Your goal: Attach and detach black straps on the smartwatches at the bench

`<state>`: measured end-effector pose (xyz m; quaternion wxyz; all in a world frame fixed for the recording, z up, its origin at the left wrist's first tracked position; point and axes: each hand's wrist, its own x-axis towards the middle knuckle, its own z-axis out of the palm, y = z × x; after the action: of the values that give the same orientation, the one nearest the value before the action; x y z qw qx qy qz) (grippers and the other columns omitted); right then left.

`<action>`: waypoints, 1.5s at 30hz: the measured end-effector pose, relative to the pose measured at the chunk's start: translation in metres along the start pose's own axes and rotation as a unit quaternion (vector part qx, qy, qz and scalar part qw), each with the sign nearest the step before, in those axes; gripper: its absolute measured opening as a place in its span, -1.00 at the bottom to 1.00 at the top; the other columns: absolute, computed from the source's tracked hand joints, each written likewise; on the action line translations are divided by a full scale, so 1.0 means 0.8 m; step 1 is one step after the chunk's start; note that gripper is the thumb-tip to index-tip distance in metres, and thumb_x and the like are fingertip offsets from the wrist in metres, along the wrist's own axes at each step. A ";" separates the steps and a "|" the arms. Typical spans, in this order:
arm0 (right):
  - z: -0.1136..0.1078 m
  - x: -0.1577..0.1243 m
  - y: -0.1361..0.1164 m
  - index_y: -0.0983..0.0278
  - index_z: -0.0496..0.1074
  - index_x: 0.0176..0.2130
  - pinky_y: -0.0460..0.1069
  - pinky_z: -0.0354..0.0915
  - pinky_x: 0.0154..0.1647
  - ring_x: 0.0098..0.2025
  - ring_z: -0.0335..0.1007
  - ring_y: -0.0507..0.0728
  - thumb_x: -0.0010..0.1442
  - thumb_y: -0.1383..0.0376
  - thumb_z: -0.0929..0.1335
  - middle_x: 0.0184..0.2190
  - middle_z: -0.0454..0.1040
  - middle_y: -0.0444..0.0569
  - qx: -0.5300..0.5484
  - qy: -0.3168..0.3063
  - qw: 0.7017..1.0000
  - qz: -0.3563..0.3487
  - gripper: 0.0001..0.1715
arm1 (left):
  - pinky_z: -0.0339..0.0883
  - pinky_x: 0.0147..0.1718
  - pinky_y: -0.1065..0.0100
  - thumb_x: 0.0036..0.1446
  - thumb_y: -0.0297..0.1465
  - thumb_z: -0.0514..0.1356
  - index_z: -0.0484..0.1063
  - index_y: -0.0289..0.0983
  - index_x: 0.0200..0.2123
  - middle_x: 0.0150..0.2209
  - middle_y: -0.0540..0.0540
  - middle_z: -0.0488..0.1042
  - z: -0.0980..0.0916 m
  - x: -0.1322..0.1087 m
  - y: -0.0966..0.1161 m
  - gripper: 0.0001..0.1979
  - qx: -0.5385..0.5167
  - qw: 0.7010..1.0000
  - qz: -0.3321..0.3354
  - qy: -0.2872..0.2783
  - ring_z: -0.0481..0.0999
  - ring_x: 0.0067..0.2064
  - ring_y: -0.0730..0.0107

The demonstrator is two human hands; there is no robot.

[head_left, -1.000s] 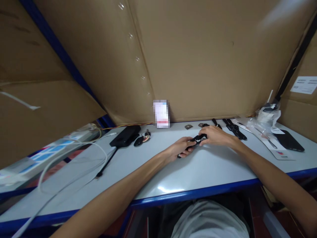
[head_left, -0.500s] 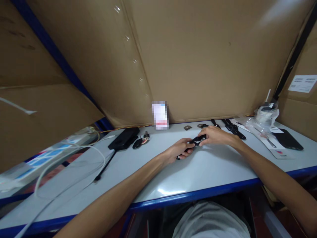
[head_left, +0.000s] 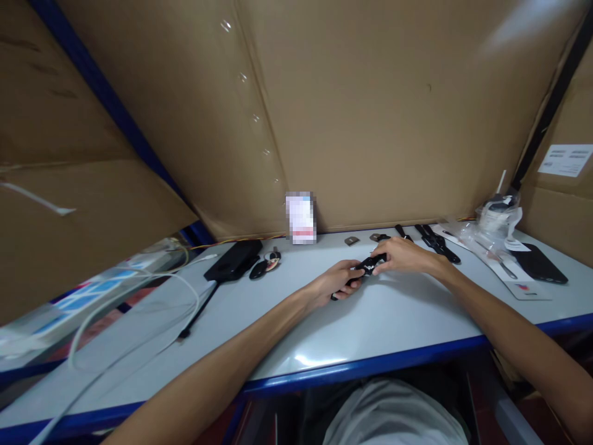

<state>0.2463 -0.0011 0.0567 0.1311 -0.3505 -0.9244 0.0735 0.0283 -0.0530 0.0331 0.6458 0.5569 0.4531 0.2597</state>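
Note:
Between my two hands is a slim black object (head_left: 369,266) with a shiny, silvery patch on its face. My left hand (head_left: 337,281) is wrapped round its lower-left end, and a dark tip shows below the fingers. At the other end, my right hand (head_left: 396,254) grips it with thumb and fingers closed. The object is held just over the table, tilted up to the right; much of it is hidden by my fingers. Behind the hands lie a small grey metal plate (head_left: 352,241) and long black strap-like pieces (head_left: 435,242).
On the grey table (head_left: 370,327), a black box (head_left: 234,259) with a cable and a bunch of keys (head_left: 265,266) lie left. A phone (head_left: 301,217) leans on the cardboard wall (head_left: 361,123). Clear plastic packaging (head_left: 482,244) and a dark phone (head_left: 540,262) lie right.
The view has shifted slightly. Both hands keep hold of the black object, which looks turned a little, with its silvery patch seen at a different angle.

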 end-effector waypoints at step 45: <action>0.003 0.002 -0.020 0.31 0.52 -0.45 -0.07 -0.05 -0.44 -0.50 0.18 -0.01 0.25 0.35 0.32 -0.57 0.42 -0.14 0.059 0.011 0.998 0.011 -0.74 | -0.35 -0.71 0.53 0.16 -0.33 0.21 0.23 -0.23 -0.26 -0.58 0.18 0.15 -0.002 0.004 -0.005 -0.82 -0.007 1.000 0.006 0.004 -0.05 -0.69 0.68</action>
<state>0.2347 -0.0122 0.0586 0.1612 -0.3529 -0.9131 0.1258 0.0275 -0.0503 0.0281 0.6460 0.5541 0.4508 0.2690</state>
